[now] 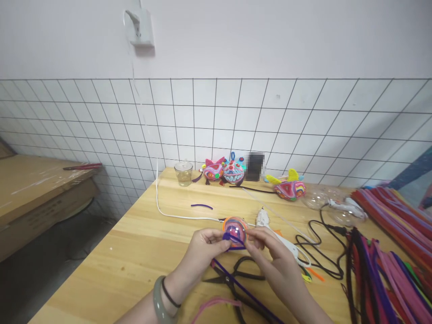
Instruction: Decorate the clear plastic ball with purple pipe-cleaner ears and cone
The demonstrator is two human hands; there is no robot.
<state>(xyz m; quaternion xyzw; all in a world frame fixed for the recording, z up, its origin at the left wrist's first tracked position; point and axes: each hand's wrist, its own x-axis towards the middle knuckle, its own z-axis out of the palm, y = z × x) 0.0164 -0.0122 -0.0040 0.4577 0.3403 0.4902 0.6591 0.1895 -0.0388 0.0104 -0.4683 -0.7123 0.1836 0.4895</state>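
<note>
Between my two hands is a clear plastic ball (pixel 236 223) with an orange rim and pink, purple and blue coils showing inside. My left hand (pixel 202 248) pinches a purple pipe cleaner (pixel 227 236) against the ball's near side with thumb and index finger. On the other side, my right hand (pixel 275 256) has its fingers closed at the ball's edge, by the far end of the same pipe cleaner. Its exact fingertip contact is partly hidden. Below the hands lie black-handled scissors (pixel 227 279), crossed by a long purple pipe cleaner (pixel 248 293).
A white glue gun (pixel 262 219) lies behind my right hand, near a black cord (pixel 319 229). Bundled pipe cleaners (pixel 378 283) cover the right side. Along the wall sit decorated balls (pixel 233 171) and a glass cup (pixel 184 174). A short purple piece (pixel 201 206) lies left of centre.
</note>
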